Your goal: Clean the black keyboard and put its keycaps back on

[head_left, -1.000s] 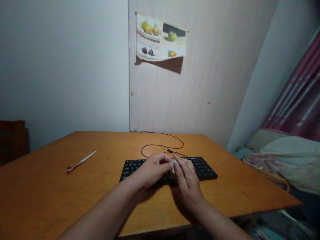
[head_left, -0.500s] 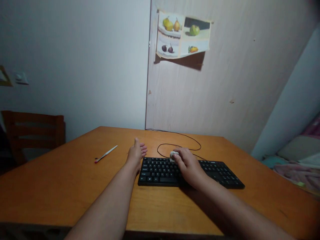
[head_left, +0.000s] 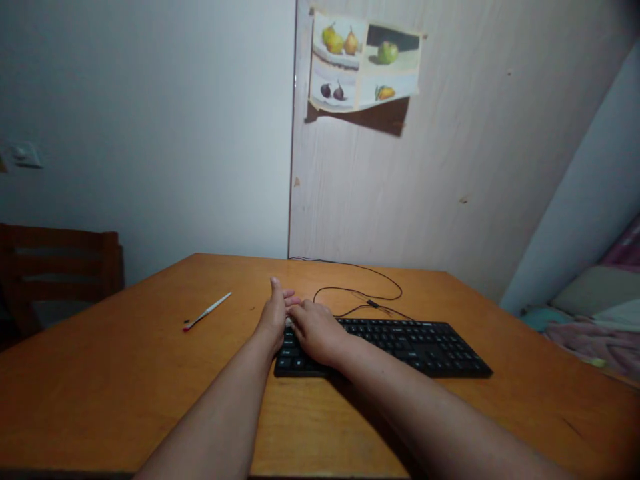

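Right hand (head_left: 320,333) shifted leftward to open left hand (head_left: 273,320) | curled, probably gripping white wad (head_left: 289,322) (mostly hidden) | work now at keyboard (head_left: 450,347) end beneath hands

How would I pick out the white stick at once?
Find the wooden table, then its black keyboard. Farther left, past the left hand, lies the slanted white stick; its length and red end distinguish it from the dark bit alongside.

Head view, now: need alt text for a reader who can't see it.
A person's right hand, a mostly hidden whitish wad at its fingertips, is beside the open left hand at the left end of a black computer keyboard on a wooden table. A thin white stick with a red tip lies further left. Fruit paintings hang behind.
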The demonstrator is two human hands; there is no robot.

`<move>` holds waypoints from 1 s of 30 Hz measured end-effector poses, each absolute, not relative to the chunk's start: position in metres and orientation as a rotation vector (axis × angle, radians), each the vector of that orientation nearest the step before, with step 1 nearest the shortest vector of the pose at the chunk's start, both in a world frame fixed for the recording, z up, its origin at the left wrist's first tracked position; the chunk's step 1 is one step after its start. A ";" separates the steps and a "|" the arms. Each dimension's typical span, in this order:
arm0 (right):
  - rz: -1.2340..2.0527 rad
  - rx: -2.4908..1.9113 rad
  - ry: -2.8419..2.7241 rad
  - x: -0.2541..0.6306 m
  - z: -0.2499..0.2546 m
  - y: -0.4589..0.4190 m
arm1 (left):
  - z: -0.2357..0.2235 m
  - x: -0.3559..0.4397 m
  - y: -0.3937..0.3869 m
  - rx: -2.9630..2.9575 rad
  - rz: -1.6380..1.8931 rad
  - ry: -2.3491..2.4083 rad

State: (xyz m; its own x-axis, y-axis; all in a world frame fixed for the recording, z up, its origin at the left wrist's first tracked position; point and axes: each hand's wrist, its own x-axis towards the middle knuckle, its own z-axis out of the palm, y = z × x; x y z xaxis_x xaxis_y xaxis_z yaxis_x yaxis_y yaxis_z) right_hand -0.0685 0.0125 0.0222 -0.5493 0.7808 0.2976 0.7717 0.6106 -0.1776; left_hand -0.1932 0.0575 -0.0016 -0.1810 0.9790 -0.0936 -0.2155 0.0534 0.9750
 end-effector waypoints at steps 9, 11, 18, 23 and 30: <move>0.020 -1.384 -2.413 -0.024 0.017 0.007 | -0.008 -0.191 0.056 1.229 1.268 1.311; 0.011 -1.433 -2.375 -0.009 0.016 0.006 | -0.008 -0.191 0.056 1.239 1.259 1.328; -0.012 -1.551 -2.260 0.056 0.010 0.004 | -0.014 -0.196 0.064 1.259 1.243 1.314; -0.036 -1.627 -2.163 0.104 0.004 0.003 | -0.013 -0.196 0.064 1.252 1.229 1.326; -0.102 -1.807 -2.044 0.165 -0.003 0.001 | -0.013 -0.196 0.064 1.258 1.228 1.325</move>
